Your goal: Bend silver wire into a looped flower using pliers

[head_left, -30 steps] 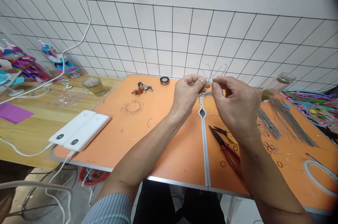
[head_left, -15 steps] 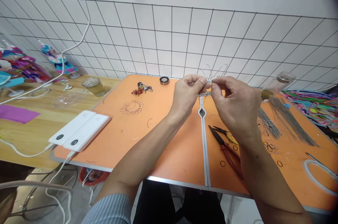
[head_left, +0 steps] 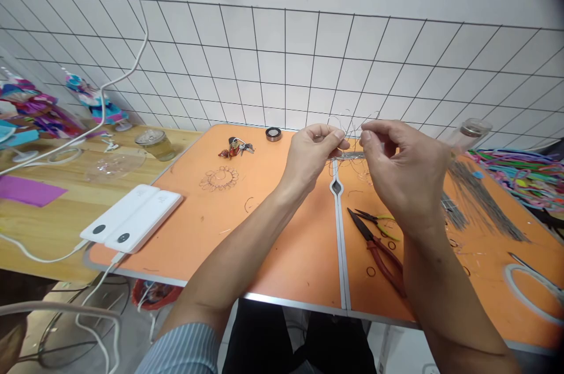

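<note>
Note, above the far half of the orange table (head_left: pixel 295 262), the left hand (head_left: pixel 309 152), fingers pinching a cluster of fine looped wire (head_left: pixel 352 155). Compare the right hand (head_left: pixel 403 165), just beside the wire at 3 o'clock: thumb and forefinger nearly together, grip on a strand impossible to tell. Taking the held wire as dial centre, observe a black-rimmed roll (head_left: pixel 273 134) near 9 o'clock; a ring of wire loops (head_left: pixel 219 178), flat on the surface, between 8 and 9; yellow-handled pliers (head_left: pixel 372 218) and red-handled pliers (head_left: pixel 369 236), side by side, between 5 and 6; straight grey wires (head_left: pixel 489 202) near 4.
</note>
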Action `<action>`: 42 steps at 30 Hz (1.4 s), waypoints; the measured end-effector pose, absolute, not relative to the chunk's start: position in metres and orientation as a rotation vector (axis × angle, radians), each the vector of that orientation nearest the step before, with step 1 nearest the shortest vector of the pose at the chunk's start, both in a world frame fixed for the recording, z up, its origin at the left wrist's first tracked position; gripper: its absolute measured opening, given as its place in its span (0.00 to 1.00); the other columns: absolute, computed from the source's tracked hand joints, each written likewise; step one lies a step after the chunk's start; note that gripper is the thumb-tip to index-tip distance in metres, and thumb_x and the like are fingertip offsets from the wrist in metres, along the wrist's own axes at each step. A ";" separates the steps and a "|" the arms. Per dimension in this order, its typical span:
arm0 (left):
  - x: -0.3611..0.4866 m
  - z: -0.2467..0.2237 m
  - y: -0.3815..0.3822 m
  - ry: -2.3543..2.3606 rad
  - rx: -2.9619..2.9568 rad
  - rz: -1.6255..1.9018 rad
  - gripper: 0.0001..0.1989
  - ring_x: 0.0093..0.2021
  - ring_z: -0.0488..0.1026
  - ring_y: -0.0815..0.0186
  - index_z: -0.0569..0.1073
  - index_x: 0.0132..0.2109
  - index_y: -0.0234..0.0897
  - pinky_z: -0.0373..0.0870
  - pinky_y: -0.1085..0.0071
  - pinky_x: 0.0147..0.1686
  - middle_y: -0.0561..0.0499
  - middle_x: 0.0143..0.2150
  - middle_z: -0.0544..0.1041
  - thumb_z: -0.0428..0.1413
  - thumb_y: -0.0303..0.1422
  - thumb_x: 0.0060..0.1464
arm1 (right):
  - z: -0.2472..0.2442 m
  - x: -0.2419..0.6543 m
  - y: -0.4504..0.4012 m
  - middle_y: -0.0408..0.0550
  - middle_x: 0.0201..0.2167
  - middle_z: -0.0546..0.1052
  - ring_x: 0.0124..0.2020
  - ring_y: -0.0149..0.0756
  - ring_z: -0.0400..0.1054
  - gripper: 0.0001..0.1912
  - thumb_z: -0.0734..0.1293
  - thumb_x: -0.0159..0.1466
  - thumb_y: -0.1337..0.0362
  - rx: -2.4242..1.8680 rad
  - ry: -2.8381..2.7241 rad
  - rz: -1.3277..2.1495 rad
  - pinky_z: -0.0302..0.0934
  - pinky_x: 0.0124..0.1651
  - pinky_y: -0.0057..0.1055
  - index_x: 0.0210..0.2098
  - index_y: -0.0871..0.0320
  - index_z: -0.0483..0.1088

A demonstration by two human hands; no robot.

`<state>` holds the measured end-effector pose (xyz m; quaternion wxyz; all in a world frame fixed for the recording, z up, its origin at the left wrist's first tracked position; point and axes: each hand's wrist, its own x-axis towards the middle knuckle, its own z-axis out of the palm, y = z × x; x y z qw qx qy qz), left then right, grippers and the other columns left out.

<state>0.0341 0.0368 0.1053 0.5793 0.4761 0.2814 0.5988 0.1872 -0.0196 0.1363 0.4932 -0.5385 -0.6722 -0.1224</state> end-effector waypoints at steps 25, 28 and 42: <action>0.025 0.115 0.035 0.680 1.098 1.533 0.16 0.34 0.77 0.69 0.81 0.35 0.39 0.77 0.70 0.44 0.49 0.36 0.86 0.75 0.42 0.63 | 0.136 0.179 -0.023 0.43 0.29 0.85 0.23 0.33 0.69 0.12 0.70 0.76 0.58 -1.262 -1.623 0.251 0.61 0.28 0.34 0.48 0.53 0.87; 0.023 0.117 0.035 0.660 1.096 1.579 0.16 0.35 0.77 0.69 0.80 0.35 0.39 0.78 0.70 0.46 0.49 0.37 0.86 0.75 0.42 0.64 | 0.136 0.174 -0.022 0.44 0.28 0.85 0.20 0.31 0.66 0.14 0.69 0.78 0.55 -1.164 -1.585 0.483 0.58 0.24 0.32 0.51 0.54 0.85; 0.023 0.126 0.023 0.573 1.120 1.537 0.16 0.30 0.74 0.70 0.79 0.33 0.39 0.74 0.69 0.35 0.51 0.32 0.81 0.74 0.38 0.65 | 0.113 0.154 -0.008 0.45 0.36 0.82 0.24 0.28 0.64 0.27 0.78 0.69 0.35 -0.880 -1.323 0.966 0.58 0.25 0.30 0.37 0.52 0.76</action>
